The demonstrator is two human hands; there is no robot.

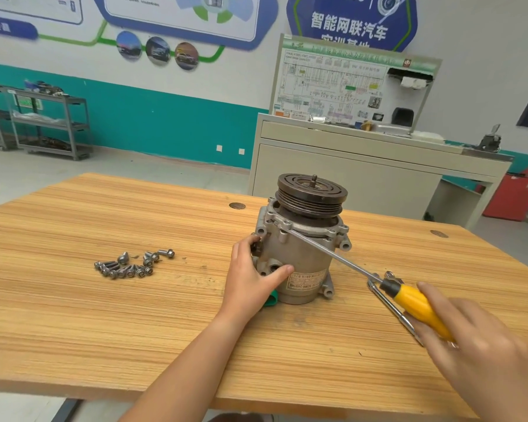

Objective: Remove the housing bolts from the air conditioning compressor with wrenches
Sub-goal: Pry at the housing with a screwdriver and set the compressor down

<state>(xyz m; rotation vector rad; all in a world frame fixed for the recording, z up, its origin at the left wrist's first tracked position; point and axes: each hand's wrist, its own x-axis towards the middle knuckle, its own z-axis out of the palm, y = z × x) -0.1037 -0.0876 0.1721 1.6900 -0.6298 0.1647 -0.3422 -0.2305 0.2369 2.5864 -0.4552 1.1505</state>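
Observation:
The grey air conditioning compressor (299, 254) stands upright on the wooden table (134, 315), its dark pulley on top. My left hand (250, 278) grips its lower left side, thumb lying across the front. My right hand (476, 351) holds the yellow handle of a screwdriver (418, 306), whose long shaft slants up to the left with its tip at the seam under the compressor's top flange. A steel wrench (390, 306) lies on the table beneath the handle. A heap of several removed bolts (131, 264) sits to the left.
A green object (271, 300) peeks out at the compressor's base under my left wrist. Beyond the table stand a beige training cabinet (348, 166) with a wiring board, grey shelf carts (49, 123) at far left and a red unit (512, 196) at right.

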